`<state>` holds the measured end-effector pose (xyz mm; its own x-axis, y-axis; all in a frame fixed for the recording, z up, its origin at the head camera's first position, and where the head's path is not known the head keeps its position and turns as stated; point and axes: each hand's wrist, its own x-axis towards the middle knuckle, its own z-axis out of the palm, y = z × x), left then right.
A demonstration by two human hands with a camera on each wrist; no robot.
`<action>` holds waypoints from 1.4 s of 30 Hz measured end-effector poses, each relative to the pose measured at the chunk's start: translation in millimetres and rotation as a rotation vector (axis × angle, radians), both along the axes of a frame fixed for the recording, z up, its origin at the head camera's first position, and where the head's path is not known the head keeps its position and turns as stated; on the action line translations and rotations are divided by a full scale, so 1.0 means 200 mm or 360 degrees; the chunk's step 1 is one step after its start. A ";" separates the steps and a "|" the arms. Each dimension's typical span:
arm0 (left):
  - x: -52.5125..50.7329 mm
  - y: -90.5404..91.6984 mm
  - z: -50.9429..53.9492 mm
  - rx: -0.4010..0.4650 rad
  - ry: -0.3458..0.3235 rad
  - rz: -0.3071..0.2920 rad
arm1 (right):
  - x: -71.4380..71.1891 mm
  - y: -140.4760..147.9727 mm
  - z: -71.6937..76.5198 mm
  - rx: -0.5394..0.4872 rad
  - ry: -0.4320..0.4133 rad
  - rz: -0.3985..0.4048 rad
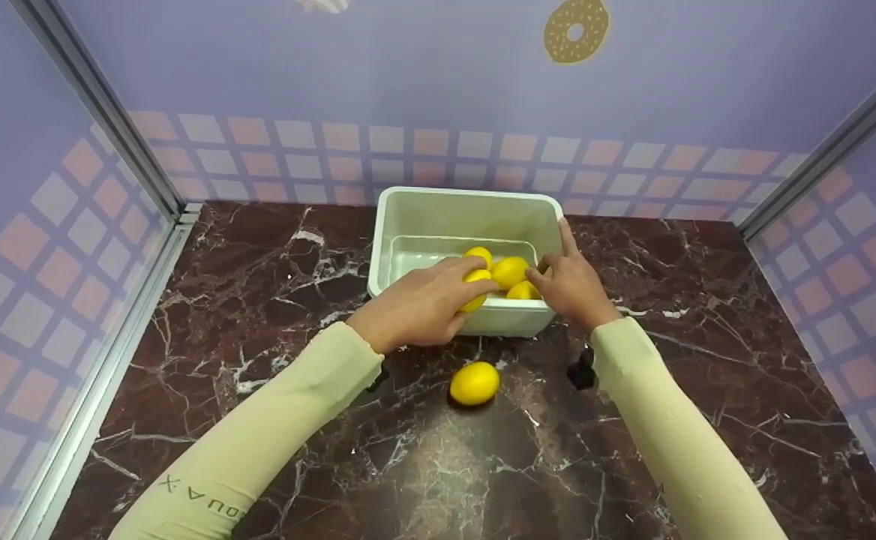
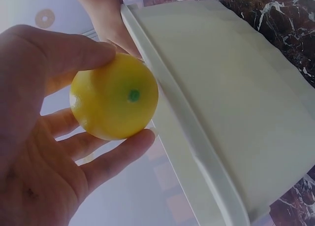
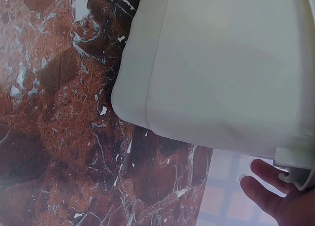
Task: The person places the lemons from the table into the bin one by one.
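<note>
A lemon is held between the thumb and fingers of my left hand, over the front rim of a white plastic bin. My right hand grips the bin's right rim near the front corner, its thumb on the inner side and fingers outside; in the right wrist view, fingertips show beside the rim. Inside the bin, to the right, lie several lemons, partly hidden by the hands. Another lemon lies on the table in front of the bin.
The bin stands on a dark red marbled table close to the back wall. Side panels with metal posts bound the table at left and right. A small black piece shows under the right wrist.
</note>
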<state>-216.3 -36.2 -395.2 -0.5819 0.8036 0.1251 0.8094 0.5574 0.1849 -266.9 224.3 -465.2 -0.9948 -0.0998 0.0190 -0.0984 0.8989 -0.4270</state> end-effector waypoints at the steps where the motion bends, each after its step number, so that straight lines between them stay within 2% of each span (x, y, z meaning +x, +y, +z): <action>1: 0.00 0.00 0.00 0.0001 0.0004 0.0002 | 0.00 0.00 0.00 0.0002 0.0002 0.0002; 27: -0.07 0.02 0.04 -0.0087 0.0053 0.0029 | 0.00 0.00 0.00 -0.0033 -0.0004 -0.0028; 34: -0.09 0.02 0.04 -0.0142 0.0024 0.0072 | 0.01 0.00 -0.01 -0.0031 -0.0011 -0.0024; 42: -0.12 0.01 0.04 -0.0132 -0.0043 0.0130 | 0.00 0.00 -0.01 -0.0018 0.0022 0.0002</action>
<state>-241.3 -34.2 -386.5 -0.6482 0.7602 0.0439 0.7560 0.6356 0.1566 -266.9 223.9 -466.6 -0.9943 -0.1007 0.0341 -0.1054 0.8938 -0.4359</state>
